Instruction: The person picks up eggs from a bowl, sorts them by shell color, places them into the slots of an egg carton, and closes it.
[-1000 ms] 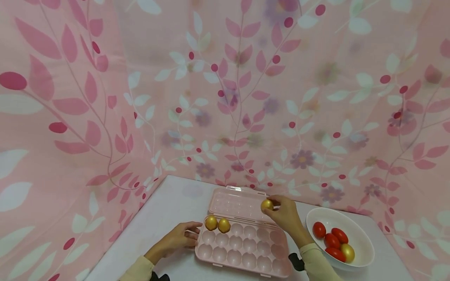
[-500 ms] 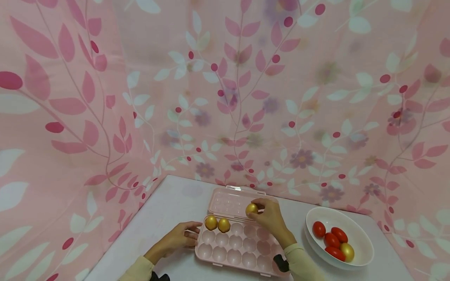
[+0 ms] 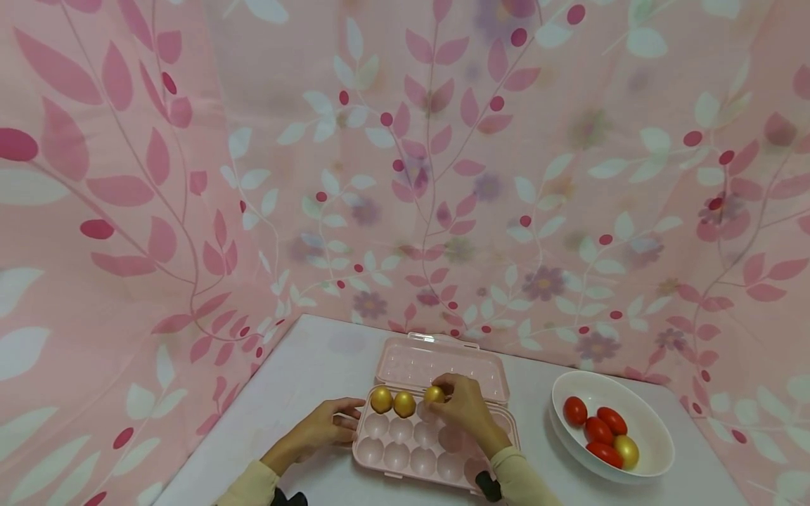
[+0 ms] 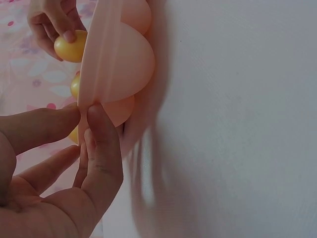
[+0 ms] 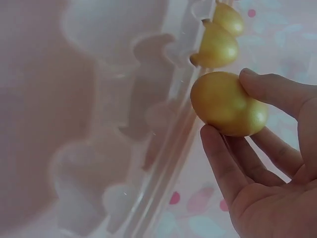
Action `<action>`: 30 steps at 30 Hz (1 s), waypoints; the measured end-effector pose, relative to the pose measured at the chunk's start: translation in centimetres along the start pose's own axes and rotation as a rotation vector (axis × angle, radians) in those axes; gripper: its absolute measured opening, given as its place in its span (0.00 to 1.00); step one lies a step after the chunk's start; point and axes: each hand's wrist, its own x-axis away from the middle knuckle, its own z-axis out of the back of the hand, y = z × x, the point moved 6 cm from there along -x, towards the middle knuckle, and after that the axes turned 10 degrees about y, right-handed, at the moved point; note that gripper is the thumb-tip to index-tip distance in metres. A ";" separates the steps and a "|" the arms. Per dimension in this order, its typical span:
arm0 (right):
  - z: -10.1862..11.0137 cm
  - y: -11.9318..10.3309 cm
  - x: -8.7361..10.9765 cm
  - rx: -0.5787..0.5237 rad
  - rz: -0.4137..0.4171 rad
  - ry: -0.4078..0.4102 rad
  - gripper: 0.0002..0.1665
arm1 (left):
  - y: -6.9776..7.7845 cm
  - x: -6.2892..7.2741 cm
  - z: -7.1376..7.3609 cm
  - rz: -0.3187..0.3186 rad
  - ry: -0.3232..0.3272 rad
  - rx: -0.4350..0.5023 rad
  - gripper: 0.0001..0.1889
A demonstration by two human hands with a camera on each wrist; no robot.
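While the left hand is pinching the egg tray edge, the right hand's fingers are clamped on a gold egg — best lowered gently, just beside the two seated eggs.

I am looking down at a white, smooth-topped desk that is standing in a corner of pink leaf-patterned cloth. A pale pink plastic egg tray with its hinged lid lying open toward the far edge is sitting directly on it, near the front. To the right, well apart from the tray, a white oval bowl is resting on the same surface.
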 end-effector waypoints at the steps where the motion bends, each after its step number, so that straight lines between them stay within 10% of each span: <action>1: -0.2 0.0 0.0 -0.001 0.000 -0.003 0.17 | 0.0 0.0 0.0 -0.001 -0.001 0.000 0.35; 30: -1.9 0.5 0.0 0.109 0.061 -0.149 0.16 | 0.1 0.3 0.1 -0.015 -0.015 0.014 0.35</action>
